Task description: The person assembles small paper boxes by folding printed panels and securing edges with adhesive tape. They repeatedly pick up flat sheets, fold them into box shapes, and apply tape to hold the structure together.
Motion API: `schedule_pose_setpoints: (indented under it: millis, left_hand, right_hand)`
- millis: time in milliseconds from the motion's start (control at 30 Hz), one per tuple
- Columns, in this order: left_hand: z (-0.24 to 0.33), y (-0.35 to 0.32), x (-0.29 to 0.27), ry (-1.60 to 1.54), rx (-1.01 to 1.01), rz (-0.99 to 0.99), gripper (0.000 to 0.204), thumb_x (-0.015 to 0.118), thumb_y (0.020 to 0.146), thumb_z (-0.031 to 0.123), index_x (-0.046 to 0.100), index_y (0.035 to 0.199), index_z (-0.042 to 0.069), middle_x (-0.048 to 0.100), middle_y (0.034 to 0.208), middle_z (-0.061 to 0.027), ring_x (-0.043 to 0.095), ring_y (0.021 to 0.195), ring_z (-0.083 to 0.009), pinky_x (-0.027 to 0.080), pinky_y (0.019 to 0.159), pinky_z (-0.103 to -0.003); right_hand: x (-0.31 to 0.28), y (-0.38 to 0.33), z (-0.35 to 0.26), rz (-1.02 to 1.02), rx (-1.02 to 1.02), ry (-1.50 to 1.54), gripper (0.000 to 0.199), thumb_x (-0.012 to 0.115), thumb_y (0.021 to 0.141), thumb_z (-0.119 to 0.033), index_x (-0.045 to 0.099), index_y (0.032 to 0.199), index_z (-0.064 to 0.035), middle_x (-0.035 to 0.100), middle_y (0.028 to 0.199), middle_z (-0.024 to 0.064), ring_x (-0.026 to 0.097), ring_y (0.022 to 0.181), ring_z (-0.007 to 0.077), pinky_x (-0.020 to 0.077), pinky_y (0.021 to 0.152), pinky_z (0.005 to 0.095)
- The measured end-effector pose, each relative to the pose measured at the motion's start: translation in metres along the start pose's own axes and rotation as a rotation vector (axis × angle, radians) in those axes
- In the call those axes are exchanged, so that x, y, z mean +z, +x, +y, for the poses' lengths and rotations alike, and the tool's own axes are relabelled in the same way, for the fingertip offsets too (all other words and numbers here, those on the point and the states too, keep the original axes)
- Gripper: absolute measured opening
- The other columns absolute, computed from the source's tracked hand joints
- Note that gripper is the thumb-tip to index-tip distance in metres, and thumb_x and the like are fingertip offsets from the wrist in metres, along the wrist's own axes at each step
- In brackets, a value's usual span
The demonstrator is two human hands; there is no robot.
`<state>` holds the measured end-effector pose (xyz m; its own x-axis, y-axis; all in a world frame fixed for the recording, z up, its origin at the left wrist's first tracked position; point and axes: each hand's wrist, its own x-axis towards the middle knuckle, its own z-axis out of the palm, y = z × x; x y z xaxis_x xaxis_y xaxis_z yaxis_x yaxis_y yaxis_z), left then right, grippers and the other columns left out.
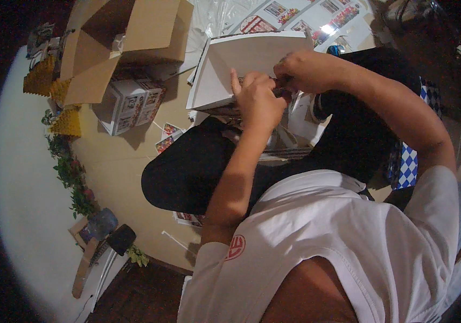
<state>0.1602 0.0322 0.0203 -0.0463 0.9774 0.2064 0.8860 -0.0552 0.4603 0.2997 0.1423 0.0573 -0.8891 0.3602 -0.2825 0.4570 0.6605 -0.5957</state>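
Note:
A white cardboard box (pixel 229 58) stands in front of me with its top side up, and its pale inner walls show. Over its near edge are both of my hands, close together. My left hand (pixel 258 101) points one finger upward while its thumb and other fingers close at the box's edge. Bent inward beside it, my right hand (pixel 307 71) has its fingers pinched together. Whatever sits between the fingertips is dark and small, mostly hidden by the hands; I cannot make it out. Below the hands, loose pale and dark pieces lie between my black-clad legs.
At the back left an opened brown carton (pixel 158 27) rests above a printed white box (pixel 133 105). Flat printed sheets (pixel 279 16) and clear plastic lie beyond the white box. Plants (pixel 71 177) line the left wall. A blue-and-white checked item (pixel 408 167) is at the right.

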Motion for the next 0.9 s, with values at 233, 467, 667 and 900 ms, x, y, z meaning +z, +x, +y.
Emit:
schedule_pose_setpoints:
  millis: [233,467,667,900]
  left_hand:
    - [0.002,-0.011,-0.001,-0.008,0.031,0.005,0.015,0.078,0.063,0.02,0.071,0.073,0.01,0.066,0.084,-0.0038,0.057,0.099,-0.022,0.016,0.114,-0.05]
    - [-0.004,-0.02,-0.01,-0.196,-0.039,-0.01,0.016,0.076,0.066,0.019,0.069,0.08,0.014,0.066,0.079,-0.005,0.059,0.091,-0.0265,0.036,0.096,-0.045]
    - [-0.018,-0.013,-0.007,-0.217,-0.033,-0.13,0.01,0.07,0.073,0.015,0.069,0.081,0.011,0.066,0.082,-0.009,0.059,0.084,-0.0315,0.04,0.086,-0.041]
    - [-0.021,0.015,-0.03,-0.09,-0.141,-0.234,0.016,0.064,0.082,0.022,0.071,0.087,0.009,0.067,0.083,-0.0147,0.061,0.084,-0.0341,0.039,0.087,-0.043]
  right_hand:
    - [-0.029,-0.011,-0.01,-0.107,-0.038,0.369,0.021,0.067,0.079,-0.011,0.055,0.091,0.001,0.058,0.077,0.0086,0.058,0.076,0.0214,0.0453,0.074,0.0341]
    - [-0.078,-0.035,-0.001,-0.352,-0.192,0.991,0.023,0.07,0.082,-0.021,0.06,0.093,-0.0021,0.061,0.083,0.0019,0.056,0.076,0.0103,0.0448,0.064,0.0274]
    - [-0.007,-0.015,0.009,0.388,-0.19,0.136,0.021,0.07,0.081,-0.013,0.062,0.098,-0.0059,0.066,0.084,0.0083,0.059,0.061,0.0183,0.0494,0.06,0.0311]
    - [0.014,-0.001,0.021,0.11,-0.034,0.255,0.019,0.068,0.08,-0.012,0.062,0.097,-0.0031,0.067,0.085,0.0119,0.064,0.065,0.0213,0.0514,0.061,0.0344]
